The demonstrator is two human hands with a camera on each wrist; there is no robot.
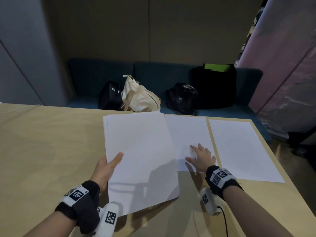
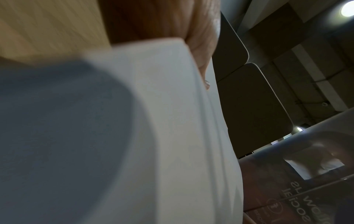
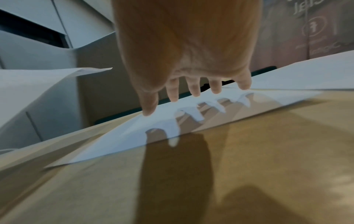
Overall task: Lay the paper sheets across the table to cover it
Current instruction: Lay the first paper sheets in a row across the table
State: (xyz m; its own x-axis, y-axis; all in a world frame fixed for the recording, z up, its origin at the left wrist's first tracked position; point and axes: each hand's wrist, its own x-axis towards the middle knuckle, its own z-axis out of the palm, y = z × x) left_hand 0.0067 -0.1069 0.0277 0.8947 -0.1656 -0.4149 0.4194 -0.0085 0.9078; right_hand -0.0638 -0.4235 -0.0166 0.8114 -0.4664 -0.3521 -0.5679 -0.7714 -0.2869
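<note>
— two flat white paper sheets (image 1: 188, 139) (image 1: 242, 149) are lying side by side on the tan wooden table (image 1: 51, 142).
— and the hands?
— left hand (image 1: 106, 168) is gripping the white paper stack (image 1: 140, 159) above the table; right hand (image 1: 201, 156) is resting spread fingers (image 3: 173, 92) on the nearer sheet.

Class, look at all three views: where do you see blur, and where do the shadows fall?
Head view: mostly sharp, shadow crossing the lower part of the paper stack. Left wrist view: stack and table badly blurred, a ceiling lamp glaring top right. Right wrist view: the right hand casts finger shadows on the laid sheet; foreground table soft.
</note>
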